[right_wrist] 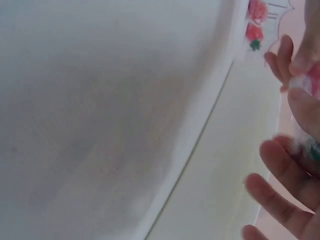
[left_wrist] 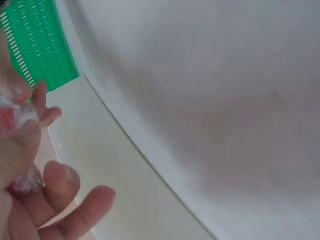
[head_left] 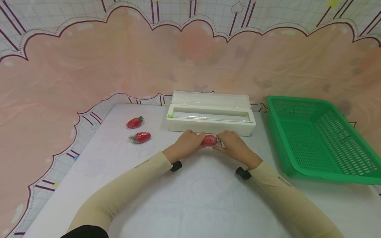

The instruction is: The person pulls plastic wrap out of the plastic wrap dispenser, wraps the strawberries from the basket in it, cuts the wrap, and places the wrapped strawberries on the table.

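A red strawberry (head_left: pixel 210 140) in crinkled clear film is held up between both hands, just in front of a white cling film box (head_left: pixel 212 127). My left hand (head_left: pixel 189 144) pinches its left end, and in the left wrist view the thumb (left_wrist: pixel 22 147) presses on the film. At the leafy right end, my right hand (head_left: pixel 235 148) grips the wrapping; green leaves (right_wrist: pixel 314 151) show through it in the right wrist view. The box's lid (head_left: pixel 211 99) is raised, with a roll of film (head_left: pixel 211 116) visible inside. Both hands partly cover the strawberry.
Two more strawberries, an upper one (head_left: pixel 135 122) and a lower one (head_left: pixel 140 137), lie on the white table (head_left: pixel 190 201) to the left, both shiny. A green perforated basket (head_left: pixel 293 165) stands at the right. Behind the table hangs a patterned peach cloth (head_left: pixel 148 66).
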### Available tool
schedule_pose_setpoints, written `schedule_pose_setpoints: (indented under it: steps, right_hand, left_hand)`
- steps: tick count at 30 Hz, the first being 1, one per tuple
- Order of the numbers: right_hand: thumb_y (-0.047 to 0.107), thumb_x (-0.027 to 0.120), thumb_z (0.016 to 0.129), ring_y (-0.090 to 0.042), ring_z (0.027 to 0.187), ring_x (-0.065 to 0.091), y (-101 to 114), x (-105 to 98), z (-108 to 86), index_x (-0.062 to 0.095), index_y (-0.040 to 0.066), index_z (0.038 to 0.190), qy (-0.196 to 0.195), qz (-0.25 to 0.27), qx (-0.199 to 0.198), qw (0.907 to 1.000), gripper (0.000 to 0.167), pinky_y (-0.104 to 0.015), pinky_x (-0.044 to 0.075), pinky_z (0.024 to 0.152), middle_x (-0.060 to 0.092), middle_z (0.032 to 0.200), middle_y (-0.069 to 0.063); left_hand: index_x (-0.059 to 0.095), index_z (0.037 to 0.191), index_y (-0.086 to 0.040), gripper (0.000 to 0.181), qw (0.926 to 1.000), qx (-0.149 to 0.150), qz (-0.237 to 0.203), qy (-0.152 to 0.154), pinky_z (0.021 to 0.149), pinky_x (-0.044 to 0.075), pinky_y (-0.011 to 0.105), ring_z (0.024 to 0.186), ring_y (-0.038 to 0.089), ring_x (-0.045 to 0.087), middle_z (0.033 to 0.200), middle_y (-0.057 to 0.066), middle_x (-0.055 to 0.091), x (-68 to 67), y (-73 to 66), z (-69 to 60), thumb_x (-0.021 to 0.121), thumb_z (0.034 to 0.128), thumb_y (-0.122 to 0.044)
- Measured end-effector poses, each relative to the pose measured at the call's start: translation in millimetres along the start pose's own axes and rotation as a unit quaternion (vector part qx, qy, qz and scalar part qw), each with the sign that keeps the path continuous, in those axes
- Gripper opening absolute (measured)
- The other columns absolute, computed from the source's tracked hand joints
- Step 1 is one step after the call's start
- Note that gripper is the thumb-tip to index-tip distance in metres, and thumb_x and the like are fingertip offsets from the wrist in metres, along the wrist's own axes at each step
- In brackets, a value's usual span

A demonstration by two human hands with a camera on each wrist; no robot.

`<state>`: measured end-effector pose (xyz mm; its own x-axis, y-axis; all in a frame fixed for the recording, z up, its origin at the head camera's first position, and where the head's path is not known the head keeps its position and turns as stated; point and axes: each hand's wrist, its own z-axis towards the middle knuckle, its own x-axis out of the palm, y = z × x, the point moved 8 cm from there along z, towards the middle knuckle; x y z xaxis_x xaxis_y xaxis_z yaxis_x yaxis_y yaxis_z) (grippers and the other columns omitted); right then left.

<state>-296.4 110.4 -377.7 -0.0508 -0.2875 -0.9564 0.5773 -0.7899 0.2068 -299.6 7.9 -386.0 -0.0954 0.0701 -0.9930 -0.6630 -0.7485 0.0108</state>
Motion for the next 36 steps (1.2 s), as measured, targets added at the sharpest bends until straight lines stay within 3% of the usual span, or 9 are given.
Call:
schedule_pose_setpoints:
  steps: [4,8,11,15,19,25,31,36]
  right_hand:
    - [0.031,0.062,0.089,-0.025,0.088,0.063,5,9,5.8,0.063,0.005,0.102,0.022,-0.047,0.003,0.9987,0.028,-0.045,0.047,0.083,0.07,0.09,-0.009]
    - [0.027,0.063,0.089,-0.026,0.101,0.063,16,16,11.6,0.055,0.004,0.118,0.031,-0.025,-0.016,0.9991,0.038,-0.044,0.047,0.089,0.068,0.108,-0.011]
    - [0.021,0.065,0.088,-0.024,0.103,0.062,31,18,18.6,0.054,0.003,0.121,0.022,-0.008,-0.047,0.9986,0.039,-0.042,0.047,0.091,0.067,0.11,-0.009]
    - [0.016,0.066,0.087,-0.021,0.091,0.064,48,21,34.7,0.063,0.003,0.111,0.01,-0.004,-0.06,0.9982,0.028,-0.039,0.05,0.087,0.069,0.096,-0.007]
    - [0.022,0.065,0.088,-0.02,0.09,0.063,60,34,56.5,0.065,0.004,0.109,0.039,-0.008,-0.051,0.9979,0.027,-0.037,0.049,0.086,0.07,0.095,-0.006]
    - [0.023,0.065,0.088,-0.02,0.089,0.065,86,56,94.2,0.066,0.008,0.103,0.058,-0.078,-0.076,0.9924,0.021,-0.034,0.05,0.082,0.072,0.096,-0.004]
    - [0.018,0.062,0.089,-0.02,0.077,0.066,103,71,124.6,0.068,0.011,0.095,0.038,-0.143,-0.096,0.9844,0.012,-0.032,0.052,0.069,0.071,0.085,-0.004]
    - [0.015,0.059,0.09,-0.021,0.076,0.066,106,79,135.1,0.069,0.011,0.092,0.038,-0.17,-0.099,0.9797,0.011,-0.033,0.054,0.069,0.071,0.084,-0.004]
  left_hand:
    - [0.051,0.1,-0.007,0.03,0.9968,0.001,0.073,-0.033,0.082,0.045,0.035,0.085,0.022,0.068,0.089,0.007,0.073,-4.9,3.8,-7.8,0.059,0.0907,-0.034]
    - [0.054,0.096,-0.007,0.027,0.9906,-0.009,0.126,-0.053,0.078,0.046,0.035,0.08,0.023,0.067,0.085,0.007,0.073,-5.9,14.4,-17.5,0.064,0.0878,-0.03]
    - [0.054,0.1,-0.006,0.029,0.9924,-0.026,0.117,-0.027,0.083,0.047,0.039,0.083,0.024,0.068,0.089,0.009,0.073,-1.4,28.9,-28.9,0.065,0.0871,-0.03]
    - [0.053,0.106,-0.008,0.035,0.9967,-0.066,0.045,0.017,0.093,0.045,0.043,0.092,0.025,0.067,0.097,0.009,0.072,2.9,54.1,-47.4,0.066,0.0861,-0.034]
    - [0.056,0.104,-0.01,0.03,0.9956,-0.091,0.014,0.019,0.097,0.043,0.046,0.095,0.025,0.065,0.099,0.007,0.07,-2.7,76.1,-65.7,0.069,0.0846,-0.029]
    - [0.057,0.1,-0.005,0.025,0.991,-0.124,0.05,0.006,0.094,0.045,0.047,0.092,0.027,0.062,0.092,0.009,0.064,-8.6,106.4,-83.3,0.069,0.0844,-0.02]
    - [0.058,0.103,0.0,0.04,0.9853,-0.142,0.094,-0.012,0.095,0.042,0.048,0.099,0.032,0.054,0.1,0.016,0.061,-4.1,130.8,-86.4,0.077,0.0767,-0.025]
    - [0.057,0.11,-0.001,0.046,0.9837,-0.162,0.075,0.017,0.101,0.037,0.052,0.105,0.035,0.054,0.106,0.018,0.061,7.5,144.4,-83.8,0.076,0.0776,-0.027]
